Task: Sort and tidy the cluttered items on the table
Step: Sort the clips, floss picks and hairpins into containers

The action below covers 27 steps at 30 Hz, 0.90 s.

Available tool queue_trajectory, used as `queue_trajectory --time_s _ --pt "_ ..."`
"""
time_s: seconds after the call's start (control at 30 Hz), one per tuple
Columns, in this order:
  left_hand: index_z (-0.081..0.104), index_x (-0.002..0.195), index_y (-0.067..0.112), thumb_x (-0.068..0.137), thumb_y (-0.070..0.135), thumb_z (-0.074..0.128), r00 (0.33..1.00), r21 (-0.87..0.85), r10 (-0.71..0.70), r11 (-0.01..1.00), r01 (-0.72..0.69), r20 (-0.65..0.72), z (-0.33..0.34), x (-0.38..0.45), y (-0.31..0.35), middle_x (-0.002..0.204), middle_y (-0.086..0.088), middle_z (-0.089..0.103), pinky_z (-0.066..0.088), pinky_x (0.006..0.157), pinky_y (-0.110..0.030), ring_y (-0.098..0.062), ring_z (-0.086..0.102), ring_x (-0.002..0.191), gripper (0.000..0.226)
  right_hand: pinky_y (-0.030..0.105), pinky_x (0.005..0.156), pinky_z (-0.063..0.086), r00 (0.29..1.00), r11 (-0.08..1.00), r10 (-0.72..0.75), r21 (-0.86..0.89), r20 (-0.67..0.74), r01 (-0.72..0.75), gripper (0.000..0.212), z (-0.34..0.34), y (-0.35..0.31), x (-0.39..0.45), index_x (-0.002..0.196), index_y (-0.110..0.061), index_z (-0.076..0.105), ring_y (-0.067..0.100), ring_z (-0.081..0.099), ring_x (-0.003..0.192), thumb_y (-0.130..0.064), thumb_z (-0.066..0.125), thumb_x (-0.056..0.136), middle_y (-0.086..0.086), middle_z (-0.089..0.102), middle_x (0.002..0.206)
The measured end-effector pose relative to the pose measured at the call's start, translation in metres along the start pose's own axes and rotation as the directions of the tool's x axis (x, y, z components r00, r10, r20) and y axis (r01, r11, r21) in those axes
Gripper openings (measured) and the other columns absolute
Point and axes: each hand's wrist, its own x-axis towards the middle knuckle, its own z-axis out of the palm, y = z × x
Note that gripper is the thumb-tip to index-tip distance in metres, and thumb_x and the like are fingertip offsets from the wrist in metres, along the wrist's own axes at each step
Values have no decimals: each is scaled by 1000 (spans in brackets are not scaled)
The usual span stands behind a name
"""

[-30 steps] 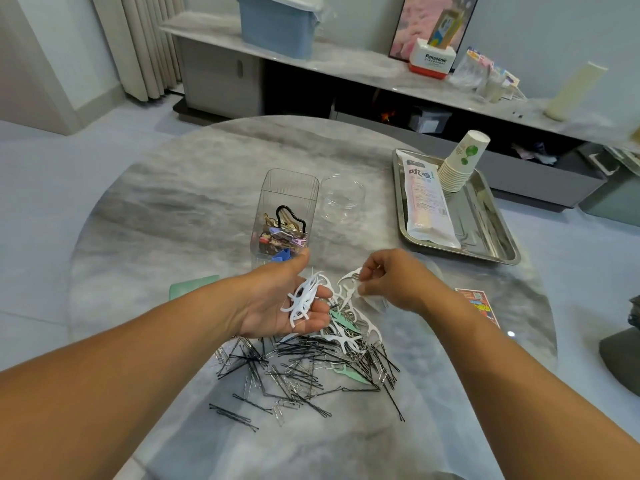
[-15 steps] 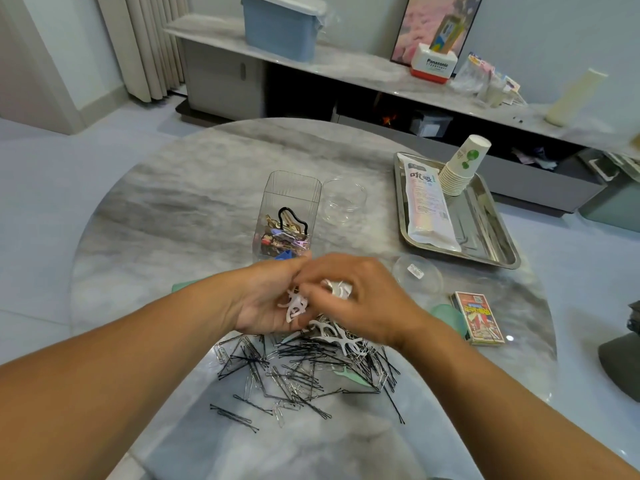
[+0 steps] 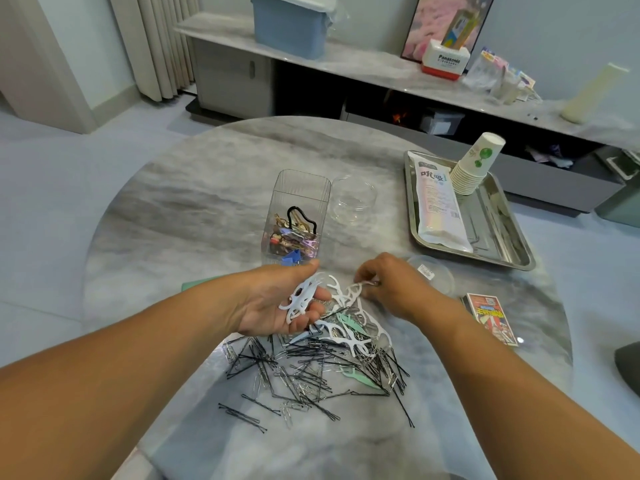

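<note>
White plastic floss picks (image 3: 304, 295) lie bunched in the left hand (image 3: 277, 303), which is cupped palm-up with the fingers curled loosely under them. More white picks (image 3: 341, 332) and a few green ones (image 3: 349, 322) lie on the table (image 3: 194, 216) just beside that hand. The right hand (image 3: 391, 289) reaches to the far edge of this heap, thumb and forefinger pinched on one white pick (image 3: 356, 289). Nearer the person, black hairpins (image 3: 304, 372) and silvery paper clips (image 3: 263, 377) sprawl in a tangled pile. Behind the hands stands a clear box (image 3: 298, 202) holding coloured clips, with a clear round tub (image 3: 353, 199) beside it. To the right sits a steel tray (image 3: 498, 230) bearing a white pouch (image 3: 438, 202) and stacked paper cups (image 3: 476, 168). A red card box (image 3: 491, 318) lies near the right wrist.
</note>
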Motion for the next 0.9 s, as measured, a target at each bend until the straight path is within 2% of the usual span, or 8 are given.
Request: queue_trajectory --time_s 0.1,0.23,0.4,0.53,0.6,0.73,0.8,0.9 --pt "64 121 -1 103 55 42 1000 -17 -2 1000 2 12 3 1 -1 77 -9 63 55 51 -22 -17 60 63 62 27 66 45 993 994 106 35 43 -108 6 0 -3 -3 88 -16 73 16 62 78 -11 76 86 -1 71 88" --pt "63 119 -2 102 56 41 1000 -72 1 997 1 25 7 2 -1 80 -13 64 62 61 -31 -22 63 70 65 33 77 53 979 981 188 38 75 -191 11 -6 -3 -11 85 -19 66 18 63 86 -10 69 91 -2 69 89" --pt "66 118 -3 100 63 39 999 -167 -1 986 8 41 8 4 2 87 -18 67 64 66 -38 -29 71 75 73 27 75 46 959 936 280 228 -32 -266 33 -28 -2 -25 134 -21 61 19 64 94 -18 59 101 0 69 110" --pt "65 117 -3 98 66 36 999 -174 3 985 3 37 11 4 3 90 -19 68 63 78 -42 -32 72 83 77 24 63 45 952 575 292 780 88 -248 11 -38 -21 -36 105 -12 72 12 59 69 -12 68 95 1 68 81" --pt "64 119 -3 98 68 35 999 -172 -1 985 8 39 13 5 2 89 -19 68 62 84 -43 -32 71 85 79 23 58 42 943 415 273 861 189 -293 3 -39 -32 -40 92 -12 69 9 59 61 -12 72 91 3 69 75" --pt "61 119 -2 98 69 30 995 -200 12 980 8 95 19 3 3 84 -18 69 55 98 -44 -29 69 87 81 18 49 38 908 220 209 887 364 -407 13 -32 -50 -42 100 -6 71 7 55 56 -13 74 89 8 74 83" --pt "64 112 -1 99 68 31 997 -202 28 979 -12 73 21 3 3 83 -18 70 60 88 -41 -28 71 80 78 17 43 32 900 242 219 873 377 -425 15 -25 -58 -42 98 -8 74 6 46 52 -17 77 87 7 72 87" --pt "64 109 3 99 66 33 997 -176 44 984 -33 58 22 1 3 81 -14 67 61 68 -32 -23 69 70 71 19 39 32 917 369 275 849 288 -378 15 -18 -67 -45 92 -8 74 3 46 44 -18 81 84 -2 69 69"
